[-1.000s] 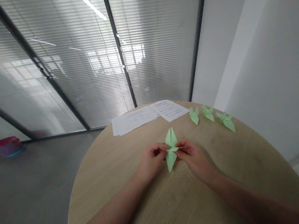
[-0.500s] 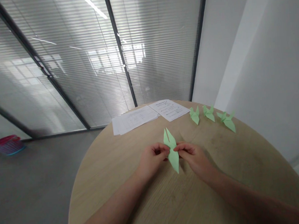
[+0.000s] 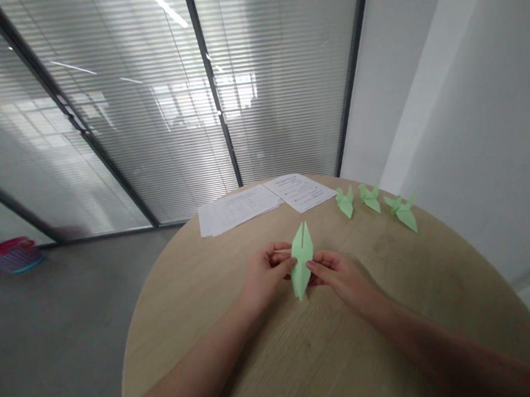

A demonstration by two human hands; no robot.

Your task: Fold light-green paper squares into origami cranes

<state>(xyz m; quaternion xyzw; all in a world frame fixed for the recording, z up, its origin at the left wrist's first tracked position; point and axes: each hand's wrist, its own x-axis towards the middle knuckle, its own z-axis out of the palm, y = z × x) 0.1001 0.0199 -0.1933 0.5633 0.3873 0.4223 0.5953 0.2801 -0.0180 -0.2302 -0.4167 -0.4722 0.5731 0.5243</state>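
Observation:
A folded green paper piece (image 3: 301,261) is held upright over the table, slim and pointed at both ends, with a slit between its two upper tips. My left hand (image 3: 267,274) pinches its left edge between thumb and fingers. On the opposite edge, my right hand (image 3: 339,273) pinches it, thumb in front. Some fingertips are hidden behind the paper. Three folded green paper birds stand at the back right: one on the left (image 3: 345,202), one in the middle (image 3: 370,198) and one on the right (image 3: 403,211).
Printed white sheets (image 3: 241,209) lie at the back of the round wooden table (image 3: 174,324), with another sheet (image 3: 299,191) overlapping them. A pink and blue basket (image 3: 13,256) sits on the floor at the far left. Behind the table are glass panels with blinds.
The green paper has turned: its upper tips have swung right and its lower end left. My left hand has risen slightly. Both hands still hold the paper.

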